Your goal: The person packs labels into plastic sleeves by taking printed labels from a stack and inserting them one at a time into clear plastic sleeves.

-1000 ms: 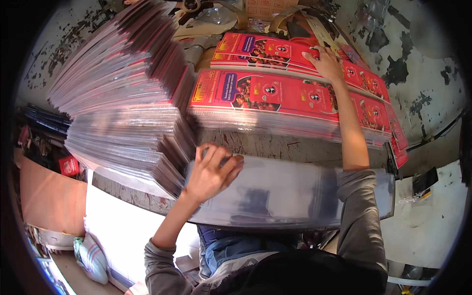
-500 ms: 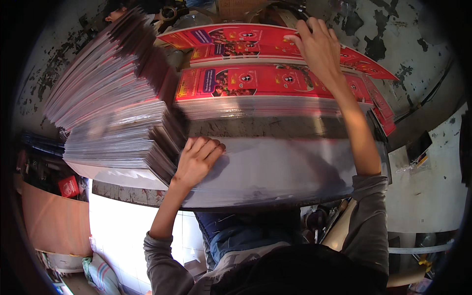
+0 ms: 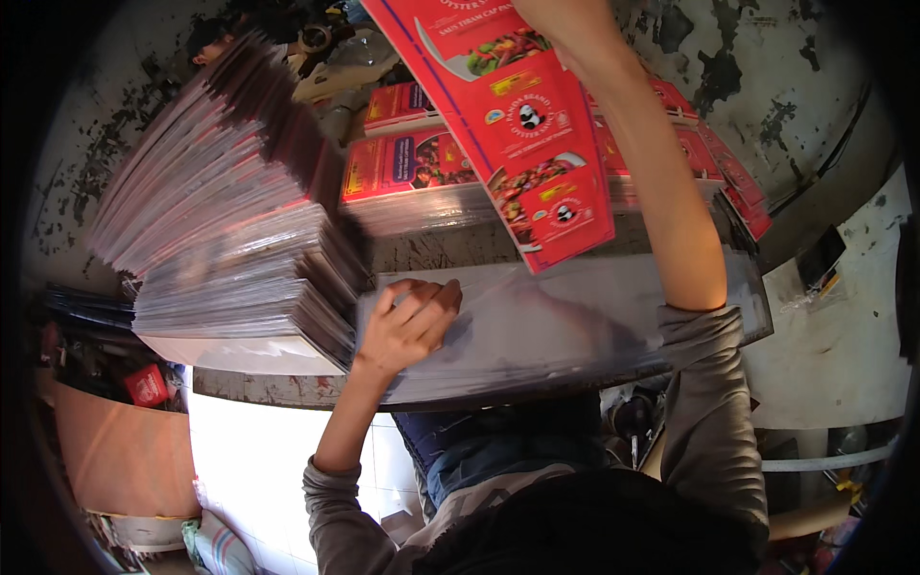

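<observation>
The right hand (image 3: 573, 27), partly out of view, is gripping a red sheet (image 3: 529, 120), which is hanging tilted below it. By the tabletop (image 3: 264, 385) near edge, the left hand (image 3: 409, 328) is resting half-curled on clear plastic (image 3: 575, 321); whether it is pinching, I cannot tell.

Hands: I count two, left hand (image 3: 407, 328) and right hand (image 3: 567, 24).
Lifted red card (image 3: 529, 125): one.
Red card stacks: I make it two on the one desk (image 3: 259, 385), a near stack (image 3: 381, 170) and a far stack (image 3: 391, 103); cards too many to number.
Clear plastic sheets (image 3: 585, 331), near side: one pile, layers uncountable from here.
Fanned pile (image 3: 225, 225), left: one, by my count.
Red packet (image 3: 147, 385), left: one.
Striped sack (image 3: 222, 544), near left: one.
</observation>
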Available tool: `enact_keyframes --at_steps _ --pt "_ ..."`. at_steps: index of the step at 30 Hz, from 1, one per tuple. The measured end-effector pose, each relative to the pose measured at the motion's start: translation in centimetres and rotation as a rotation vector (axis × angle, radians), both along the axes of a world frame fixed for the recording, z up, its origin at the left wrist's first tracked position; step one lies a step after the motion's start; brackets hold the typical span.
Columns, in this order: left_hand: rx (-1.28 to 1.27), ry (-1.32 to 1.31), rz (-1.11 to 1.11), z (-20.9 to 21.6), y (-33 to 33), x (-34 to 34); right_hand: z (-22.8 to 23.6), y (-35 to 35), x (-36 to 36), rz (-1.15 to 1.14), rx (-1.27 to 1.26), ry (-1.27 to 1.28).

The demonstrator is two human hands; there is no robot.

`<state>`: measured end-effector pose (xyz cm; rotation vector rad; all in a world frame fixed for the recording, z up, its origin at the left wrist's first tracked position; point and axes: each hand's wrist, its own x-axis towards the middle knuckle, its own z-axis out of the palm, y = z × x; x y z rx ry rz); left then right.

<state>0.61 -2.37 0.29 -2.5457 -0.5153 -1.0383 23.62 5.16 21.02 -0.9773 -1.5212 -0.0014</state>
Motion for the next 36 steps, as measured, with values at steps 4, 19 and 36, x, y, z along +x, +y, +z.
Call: enact_keyframes --at_steps 4,19,36 --pt "0.222 0.122 -0.008 -0.1 -0.1 -0.2 0.1 0.5 -2.5 0.051 0.056 0.115" --pt "0.089 0.097 0.214 -0.5 -0.1 0.0 2.9 1.3 -3.1 0.023 0.212 0.133" --pt "-0.081 -0.063 0.408 -0.5 0.0 0.4 -7.1 1.0 0.2 0.119 -0.196 -0.195"
